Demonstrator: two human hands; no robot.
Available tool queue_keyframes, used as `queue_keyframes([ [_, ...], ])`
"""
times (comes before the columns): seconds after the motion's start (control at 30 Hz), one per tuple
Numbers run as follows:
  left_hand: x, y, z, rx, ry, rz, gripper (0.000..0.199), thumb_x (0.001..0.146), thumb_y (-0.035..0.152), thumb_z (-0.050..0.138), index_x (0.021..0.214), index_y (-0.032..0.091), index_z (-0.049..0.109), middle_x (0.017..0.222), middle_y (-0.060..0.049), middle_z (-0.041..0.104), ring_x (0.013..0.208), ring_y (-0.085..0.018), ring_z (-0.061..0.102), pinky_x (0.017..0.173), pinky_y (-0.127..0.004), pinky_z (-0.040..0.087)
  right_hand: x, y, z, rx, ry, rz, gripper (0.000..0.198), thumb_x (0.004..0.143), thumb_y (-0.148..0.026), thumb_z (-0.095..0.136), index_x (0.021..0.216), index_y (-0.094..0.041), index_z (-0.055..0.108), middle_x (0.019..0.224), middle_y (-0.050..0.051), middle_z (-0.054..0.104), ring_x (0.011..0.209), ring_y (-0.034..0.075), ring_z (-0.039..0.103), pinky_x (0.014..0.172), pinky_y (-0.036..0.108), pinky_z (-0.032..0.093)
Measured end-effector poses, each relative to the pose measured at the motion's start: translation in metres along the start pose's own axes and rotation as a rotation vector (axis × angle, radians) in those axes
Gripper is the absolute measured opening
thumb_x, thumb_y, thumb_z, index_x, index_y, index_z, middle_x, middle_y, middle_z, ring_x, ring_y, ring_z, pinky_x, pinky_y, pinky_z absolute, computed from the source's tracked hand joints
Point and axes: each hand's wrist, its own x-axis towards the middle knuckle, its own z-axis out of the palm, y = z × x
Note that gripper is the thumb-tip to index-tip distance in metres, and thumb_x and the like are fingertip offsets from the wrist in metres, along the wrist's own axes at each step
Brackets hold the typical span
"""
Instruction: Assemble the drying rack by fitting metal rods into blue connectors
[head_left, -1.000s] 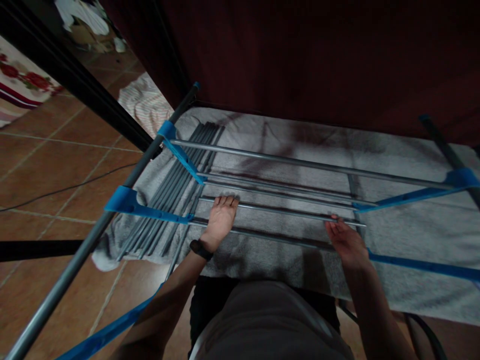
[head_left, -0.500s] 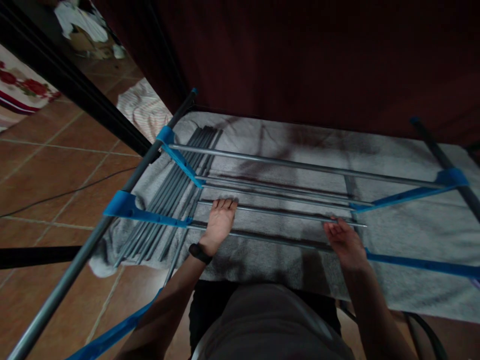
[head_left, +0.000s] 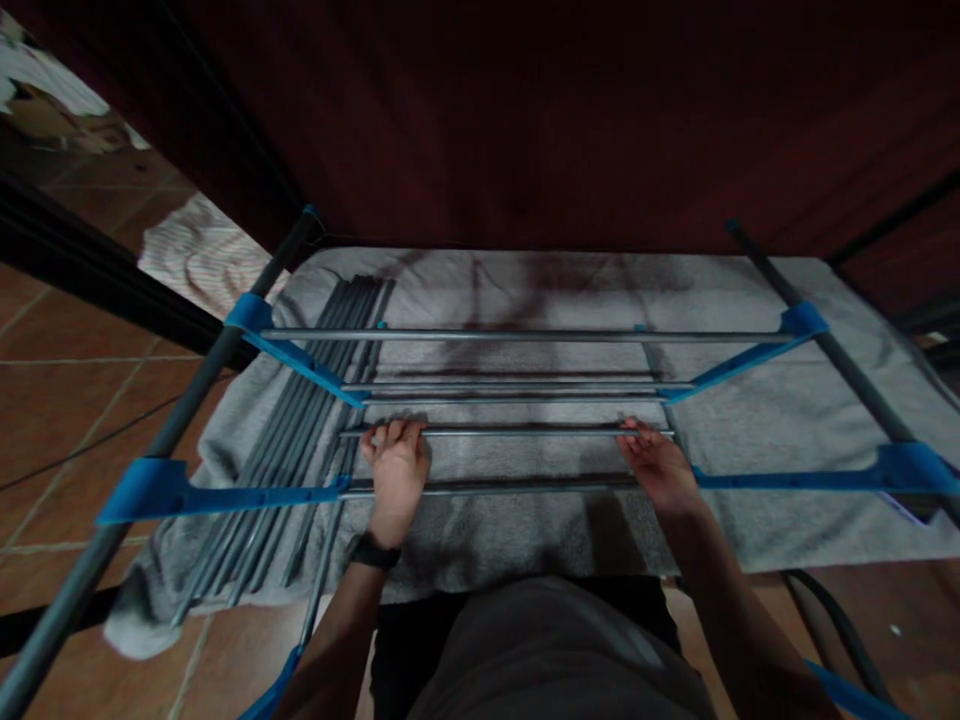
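A thin grey metal rod [head_left: 525,432] runs level between my two hands. My left hand [head_left: 397,460] is closed over it close to its left end, and a dark band shows on that wrist. Close to the right end, my right hand [head_left: 654,458] pinches the same rod between thumb and fingers. Around it stands a rack frame of grey tubes with blue plastic arms; one blue arm [head_left: 262,497] is on the left, another blue arm [head_left: 795,481] on the right. A crossbar [head_left: 517,486] lies just nearer to me than the held rod, and a far crossbar [head_left: 517,336] spans the back.
Several loose grey rods [head_left: 300,430] lie in a row on the grey blanket [head_left: 720,380] at left. A dark red curtain [head_left: 525,120] hangs behind. Thick side tubes, such as the right tube [head_left: 855,375], slope up on both sides. A cable [head_left: 97,437] crosses the tiled floor.
The view has turned and shifted to the right, so the frame appears more level. The rod, still in both hands, now lies nearly parallel to the crossbars.
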Motion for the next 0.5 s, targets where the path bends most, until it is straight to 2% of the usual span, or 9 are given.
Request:
queue_keyframes([
  [0.13, -0.003, 0.000, -0.002, 0.041, 0.060, -0.064, 0.035, 0.091, 0.017, 0.043, 0.115, 0.021, 0.068, 0.111, -0.013, 0.069, 0.114, -0.036, 0.054, 0.103, -0.059, 0.036, -0.002, 0.000, 0.001, 0.020, -0.009, -0.012, 0.018, 0.077, -0.004, 0.067, 0.082, -0.022, 0.067, 0.086, -0.003, 0.076, 0.074, 0.009, 0.072, 0.079, 0.023, 0.063],
  [0.27, -0.003, 0.005, -0.008, 0.080, -0.025, -0.097, 0.037, 0.091, 0.018, 0.044, 0.120, 0.020, 0.068, 0.116, -0.015, 0.067, 0.115, -0.036, 0.054, 0.098, -0.054, 0.040, -0.005, -0.005, 0.001, 0.032, 0.019, 0.030, 0.019, 0.078, -0.003, 0.066, 0.083, -0.022, 0.066, 0.084, -0.004, 0.075, 0.069, 0.008, 0.070, 0.076, 0.024, 0.064],
  [0.5, -0.001, 0.013, -0.013, 0.180, -0.090, 0.008, 0.039, 0.091, 0.013, 0.044, 0.125, 0.016, 0.064, 0.120, -0.014, 0.065, 0.113, -0.031, 0.055, 0.095, -0.044, 0.045, -0.002, -0.028, -0.010, 0.026, 0.078, 0.103, 0.019, 0.080, -0.003, 0.063, 0.082, -0.022, 0.067, 0.083, -0.002, 0.072, 0.073, 0.010, 0.070, 0.073, 0.024, 0.064],
])
